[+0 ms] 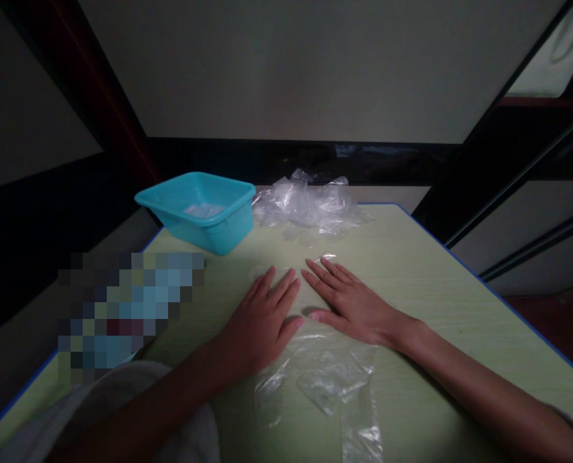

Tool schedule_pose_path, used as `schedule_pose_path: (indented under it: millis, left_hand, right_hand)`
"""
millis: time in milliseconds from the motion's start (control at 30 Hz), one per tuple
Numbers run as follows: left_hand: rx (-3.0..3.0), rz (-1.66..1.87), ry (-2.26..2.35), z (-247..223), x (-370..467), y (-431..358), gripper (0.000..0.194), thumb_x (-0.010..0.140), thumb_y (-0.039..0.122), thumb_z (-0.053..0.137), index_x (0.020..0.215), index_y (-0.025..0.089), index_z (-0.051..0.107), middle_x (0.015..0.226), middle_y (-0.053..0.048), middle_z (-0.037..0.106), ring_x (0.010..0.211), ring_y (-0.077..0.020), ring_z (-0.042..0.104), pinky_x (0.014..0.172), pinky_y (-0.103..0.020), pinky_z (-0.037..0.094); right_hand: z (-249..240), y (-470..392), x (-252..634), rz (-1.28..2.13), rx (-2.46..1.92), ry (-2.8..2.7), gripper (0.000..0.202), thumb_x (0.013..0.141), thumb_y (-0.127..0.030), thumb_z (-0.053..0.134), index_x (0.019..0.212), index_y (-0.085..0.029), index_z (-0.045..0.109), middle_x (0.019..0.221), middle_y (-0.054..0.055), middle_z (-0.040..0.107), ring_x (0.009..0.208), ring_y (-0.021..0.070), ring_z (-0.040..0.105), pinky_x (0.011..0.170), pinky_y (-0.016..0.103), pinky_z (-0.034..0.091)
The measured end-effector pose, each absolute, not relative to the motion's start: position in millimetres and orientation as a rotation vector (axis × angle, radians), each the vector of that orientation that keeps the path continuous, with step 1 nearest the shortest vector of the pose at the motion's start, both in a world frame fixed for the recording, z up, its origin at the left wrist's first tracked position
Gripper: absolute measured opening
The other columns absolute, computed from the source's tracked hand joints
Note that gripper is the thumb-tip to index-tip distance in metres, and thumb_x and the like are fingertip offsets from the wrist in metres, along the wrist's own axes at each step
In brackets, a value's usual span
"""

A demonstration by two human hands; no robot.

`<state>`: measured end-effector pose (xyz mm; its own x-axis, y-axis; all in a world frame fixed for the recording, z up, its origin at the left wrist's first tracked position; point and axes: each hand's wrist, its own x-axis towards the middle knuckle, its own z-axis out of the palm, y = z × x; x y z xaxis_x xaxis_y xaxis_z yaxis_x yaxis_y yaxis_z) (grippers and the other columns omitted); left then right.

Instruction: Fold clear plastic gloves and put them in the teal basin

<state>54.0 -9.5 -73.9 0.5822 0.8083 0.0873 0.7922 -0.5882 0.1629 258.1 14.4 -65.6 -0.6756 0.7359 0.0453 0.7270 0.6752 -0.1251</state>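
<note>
We judge the flattening to be only partly done: the film lies fairly smooth under our hands at the centre of the surface, while its near end, toward 6 o'clock, is creased and folded over in loose strips. That rumpled stretch looks like what is left on this piece. Our left hand and right hand rest palm down on it, thumbs almost meeting; the fingers are stretched out and slightly spread, with nothing gripped.

At 11 o'clock sits the blue tub, holding a little clear plastic; whether that is one piece or several, we cannot tell. Just beside the tub, at 12 o'clock, a loose pile of crumpled clear plastic lies heaped, and we take it to be unsorted.
</note>
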Motion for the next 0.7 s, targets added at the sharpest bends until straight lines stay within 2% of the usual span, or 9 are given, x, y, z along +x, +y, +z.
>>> schedule_pose_path:
  millis: [167, 400, 567, 700]
  left_hand:
    - [2.648, 0.212, 1.457, -72.2, 51.8, -11.3, 0.053, 0.088, 0.040, 0.043, 0.137, 0.019, 0.037, 0.148, -0.010, 0.026, 0.134, -0.0424, 0.016, 0.104, -0.058, 0.024]
    - [2.642, 0.205, 1.575, -72.6, 51.3, -11.8, 0.055, 0.086, 0.045, 0.047, 0.137, 0.028, 0.037, 0.149, -0.010, 0.024, 0.132, -0.0464, 0.017, 0.102, -0.060, 0.023]
    - [2.633, 0.172, 1.587, -70.2, 51.7, -12.9, 0.055, 0.086, 0.046, 0.047, 0.137, 0.028, 0.037, 0.149, -0.010, 0.025, 0.131, -0.0480, 0.018, 0.100, -0.062, 0.024]
    - [2.646, 0.193, 1.586, -70.9, 51.2, -12.6, 0.056, 0.086, 0.047, 0.047, 0.137, 0.029, 0.036, 0.148, -0.011, 0.025, 0.131, -0.0476, 0.018, 0.099, -0.064, 0.023]
  right_hand:
    - [-69.0, 17.8, 262.8, 0.150, -1.251, -2.740, 0.071, 0.086, -0.064, 0.029, 0.141, -0.019, 0.030, 0.148, 0.015, 0.019, 0.136, 0.0341, 0.012, 0.106, 0.052, 0.023]
    - [-64.7, 22.5, 265.2, 0.230, -1.354, -2.744, 0.069, 0.083, -0.068, 0.029, 0.141, -0.029, 0.029, 0.151, 0.012, 0.010, 0.135, 0.0358, 0.010, 0.106, 0.053, 0.021]
    - [-60.9, 23.2, 265.9, 0.261, -1.435, -2.768, 0.072, 0.083, -0.069, 0.025, 0.142, -0.028, 0.025, 0.150, 0.014, 0.007, 0.135, 0.0341, 0.008, 0.107, 0.054, 0.016]
    - [-59.9, 22.7, 266.2, 0.230, -1.491, -2.785, 0.075, 0.084, -0.069, 0.021, 0.143, -0.024, 0.020, 0.149, 0.016, 0.007, 0.136, 0.0310, 0.006, 0.108, 0.053, 0.013]
